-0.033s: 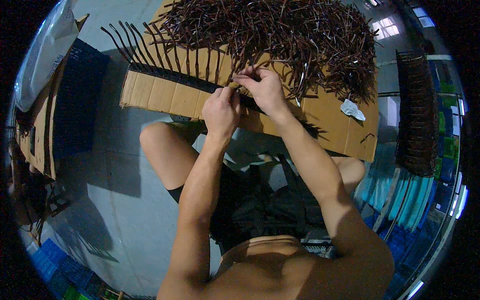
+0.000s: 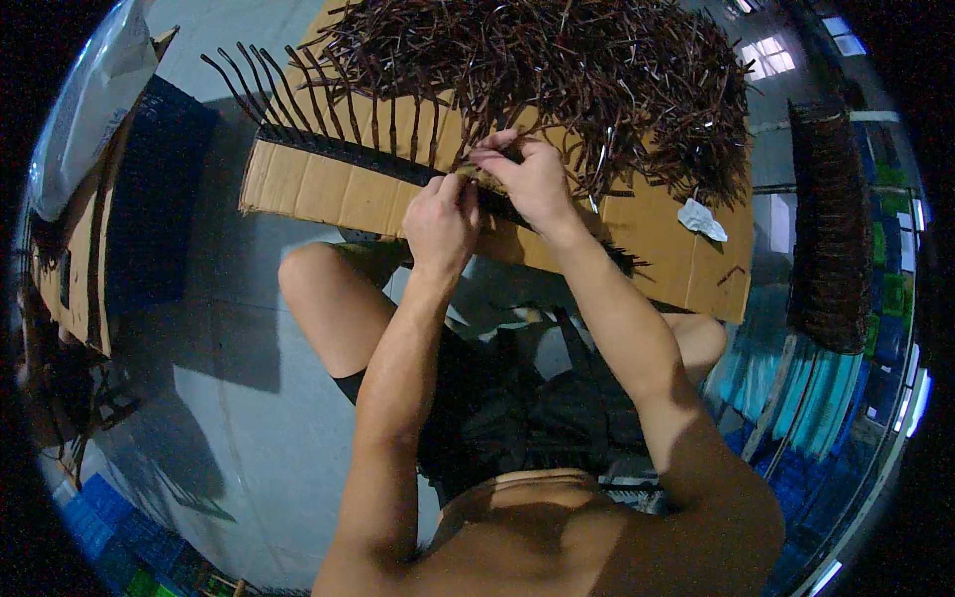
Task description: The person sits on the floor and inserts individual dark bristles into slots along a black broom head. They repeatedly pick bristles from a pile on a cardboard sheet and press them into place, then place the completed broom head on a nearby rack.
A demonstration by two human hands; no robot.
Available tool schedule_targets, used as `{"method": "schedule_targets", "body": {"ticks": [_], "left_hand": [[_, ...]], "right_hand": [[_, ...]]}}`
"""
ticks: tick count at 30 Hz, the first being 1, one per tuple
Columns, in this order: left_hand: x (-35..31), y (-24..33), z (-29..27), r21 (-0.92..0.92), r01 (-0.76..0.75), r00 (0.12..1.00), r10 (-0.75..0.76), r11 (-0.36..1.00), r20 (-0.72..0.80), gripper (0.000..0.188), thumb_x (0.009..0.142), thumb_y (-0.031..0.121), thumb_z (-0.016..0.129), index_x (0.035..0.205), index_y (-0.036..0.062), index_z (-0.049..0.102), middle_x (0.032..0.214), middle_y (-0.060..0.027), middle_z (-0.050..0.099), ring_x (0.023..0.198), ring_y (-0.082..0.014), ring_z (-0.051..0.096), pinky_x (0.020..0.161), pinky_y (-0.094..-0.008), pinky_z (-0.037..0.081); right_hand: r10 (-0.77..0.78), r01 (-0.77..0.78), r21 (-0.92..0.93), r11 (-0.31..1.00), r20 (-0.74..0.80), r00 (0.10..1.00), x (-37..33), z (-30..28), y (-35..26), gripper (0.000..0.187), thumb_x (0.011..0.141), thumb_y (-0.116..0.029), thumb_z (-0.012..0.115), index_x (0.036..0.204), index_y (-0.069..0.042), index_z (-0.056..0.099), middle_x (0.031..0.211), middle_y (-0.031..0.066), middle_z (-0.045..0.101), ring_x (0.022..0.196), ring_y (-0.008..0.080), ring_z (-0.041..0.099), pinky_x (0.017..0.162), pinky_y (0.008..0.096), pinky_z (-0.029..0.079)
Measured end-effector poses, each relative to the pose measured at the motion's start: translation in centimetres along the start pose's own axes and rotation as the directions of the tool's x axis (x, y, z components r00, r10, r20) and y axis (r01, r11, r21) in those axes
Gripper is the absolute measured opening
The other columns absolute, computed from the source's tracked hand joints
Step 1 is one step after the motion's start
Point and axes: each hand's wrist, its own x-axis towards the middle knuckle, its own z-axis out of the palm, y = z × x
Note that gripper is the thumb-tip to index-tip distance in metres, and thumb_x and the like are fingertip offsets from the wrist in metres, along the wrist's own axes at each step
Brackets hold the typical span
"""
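The left hand (image 2: 439,224) is curled, fingers and thumb folded in and closed on the black strip (image 2: 343,152) about midway along the cardboard's (image 2: 328,189) near edge. The right hand (image 2: 505,159) is just beside it, with thumb and forefinger drawn close together above the strip and the other fingers loosely bent. Whether they pinch anything cannot be told; what lies between the fingertips is too small and shadowed.

The strip runs along the near edge, from close to the left corner, under both hands, to a bristly dark end past the right wrist. Thin brown sticks (image 2: 316,92) stand in a row along its left part, leaning toward the far edge. A big tangled heap of sticks (image 2: 557,70) covers the far side of the cardboard, reaching nearly to the right hand. A crumpled white paper (image 2: 702,219) lies by the right edge, and a short bent twig (image 2: 733,274) near the right corner.

Against the earlier frame, little differs: the right fingertips have shifted very slightly, while the left hand, the standing row, the heap and the paper stay in place.
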Motion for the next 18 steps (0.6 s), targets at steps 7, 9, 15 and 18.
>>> {"method": "schedule_targets", "body": {"ticks": [7, 9, 15, 18], "left_hand": [[-0.2, 0.0, 0.0, 0.038, 0.061, 0.997, -0.063, 0.997, 0.037, 0.018, 0.080, 0.016, 0.064, 0.097, 0.0077, 0.061, 0.090, -0.0118, 0.063, 0.079, -0.0347, 0.062, 0.066, -0.0410, 0.049], [-0.2, -0.1, -0.1, 0.001, 0.050, 0.998, -0.050, 0.999, 0.039, 0.020, 0.079, 0.015, 0.064, 0.098, 0.0078, 0.061, 0.090, -0.0115, 0.062, 0.080, -0.0347, 0.061, 0.067, -0.0411, 0.049], [-0.3, -0.1, -0.6, 0.011, -0.009, 0.998, 0.008, 1.000, 0.063, 0.025, 0.074, 0.013, 0.065, 0.099, 0.0078, 0.061, 0.092, -0.0104, 0.062, 0.081, -0.0347, 0.061, 0.068, -0.0411, 0.049], [-0.4, -0.3, -0.2, 0.037, 0.010, 0.997, -0.013, 0.999, 0.082, 0.027, 0.073, 0.013, 0.066, 0.099, 0.0077, 0.060, 0.092, -0.0104, 0.062, 0.082, -0.0347, 0.060, 0.068, -0.0408, 0.048]], "right_hand": [[0.034, -0.053, 0.145, 0.988, 0.135, 0.990, -0.7, -1.3, -1.7, 0.014, 0.088, 0.000, 0.057, 0.102, 0.001, 0.059, 0.101, 0.0081, 0.065, 0.088, 0.0134, 0.061, 0.082, 0.0263, 0.050], [-0.027, 0.017, 0.082, 0.997, 0.116, 0.993, -0.6, -1.2, -1.6, 0.010, 0.089, -0.001, 0.057, 0.098, 0.001, 0.059, 0.099, 0.0081, 0.065, 0.090, 0.0134, 0.061, 0.083, 0.0265, 0.049], [-0.097, 0.095, 0.024, 0.995, 0.169, 0.981, -0.6, -0.6, 0.1, 0.009, 0.085, -0.005, 0.062, 0.092, 0.000, 0.058, 0.089, 0.0055, 0.064, 0.081, 0.0128, 0.061, 0.073, 0.0271, 0.049], [-0.144, 0.181, -0.217, 0.959, 0.173, 0.974, -0.9, -0.5, 0.0, 0.014, 0.084, -0.010, 0.063, 0.093, 0.001, 0.062, 0.091, 0.0072, 0.065, 0.086, 0.0157, 0.062, 0.079, 0.0300, 0.048]]}}
